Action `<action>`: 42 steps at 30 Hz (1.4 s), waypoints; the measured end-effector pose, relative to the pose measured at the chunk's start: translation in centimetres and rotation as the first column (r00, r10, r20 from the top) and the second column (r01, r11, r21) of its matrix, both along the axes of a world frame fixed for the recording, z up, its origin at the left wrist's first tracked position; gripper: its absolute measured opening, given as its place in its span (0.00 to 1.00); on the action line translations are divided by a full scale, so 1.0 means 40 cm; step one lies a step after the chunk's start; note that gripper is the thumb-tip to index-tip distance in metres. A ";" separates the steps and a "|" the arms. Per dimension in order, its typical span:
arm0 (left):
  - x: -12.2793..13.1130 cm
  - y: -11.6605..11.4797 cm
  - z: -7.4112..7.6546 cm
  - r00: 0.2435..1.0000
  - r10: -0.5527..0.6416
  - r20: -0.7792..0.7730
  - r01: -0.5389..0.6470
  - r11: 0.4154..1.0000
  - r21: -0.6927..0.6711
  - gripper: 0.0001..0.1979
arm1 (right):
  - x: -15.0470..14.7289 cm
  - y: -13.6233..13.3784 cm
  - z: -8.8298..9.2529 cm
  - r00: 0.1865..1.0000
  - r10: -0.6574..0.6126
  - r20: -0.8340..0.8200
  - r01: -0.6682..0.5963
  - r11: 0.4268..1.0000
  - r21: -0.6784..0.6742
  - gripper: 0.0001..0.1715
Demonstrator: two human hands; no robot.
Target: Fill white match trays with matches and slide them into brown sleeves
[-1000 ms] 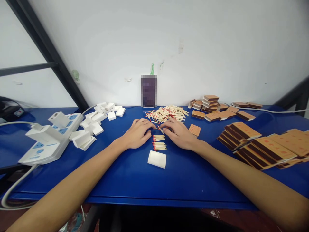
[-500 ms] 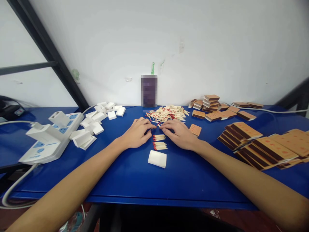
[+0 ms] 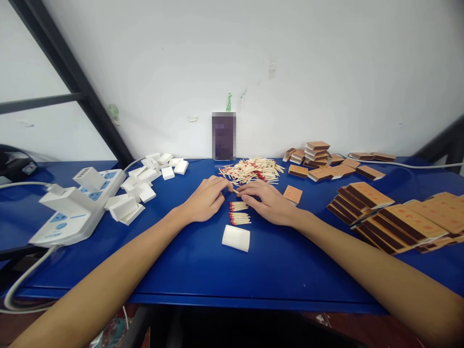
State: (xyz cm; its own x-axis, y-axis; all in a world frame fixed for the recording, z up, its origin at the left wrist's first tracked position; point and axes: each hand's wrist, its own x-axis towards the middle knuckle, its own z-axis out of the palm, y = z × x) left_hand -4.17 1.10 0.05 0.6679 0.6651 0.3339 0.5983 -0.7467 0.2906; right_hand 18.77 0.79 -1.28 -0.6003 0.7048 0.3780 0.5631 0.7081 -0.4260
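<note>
A matchstick [image 3: 235,191] lies between the fingertips of my two hands, just in front of the loose pile of matches [image 3: 255,169]. My left hand [image 3: 207,199], fingers bent, has its fingertips at the match's left end; its grip is partly hidden. On the other side, my right hand [image 3: 268,200] holds the right end between closed fingers. Below the hands, two small rows of matches, the upper row [image 3: 239,206] and the lower row [image 3: 240,219], lie with red heads to the left. A white matchbox tray [image 3: 236,238] sits nearer to me.
White trays [image 3: 139,181] are heaped at left beside a power strip [image 3: 78,212] with plugged-in chargers. Orange-brown matchbox sleeves [image 3: 398,220] are stacked at right, with more sleeves [image 3: 317,159] behind. A single sleeve [image 3: 293,194] lies by my right hand. A pixelated dark rectangle [image 3: 224,136] stands against the wall.
My fingertips have drawn closer around a match between the hands. The left index finger has shifted slightly up and the right fingers slightly left. The match rows and the tray stay put.
</note>
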 end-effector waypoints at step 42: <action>0.002 0.001 0.004 0.997 0.044 -0.060 -0.050 0.994 -0.098 0.24 | 0.005 0.007 -0.014 0.999 -0.031 0.013 0.031 0.999 0.038 0.20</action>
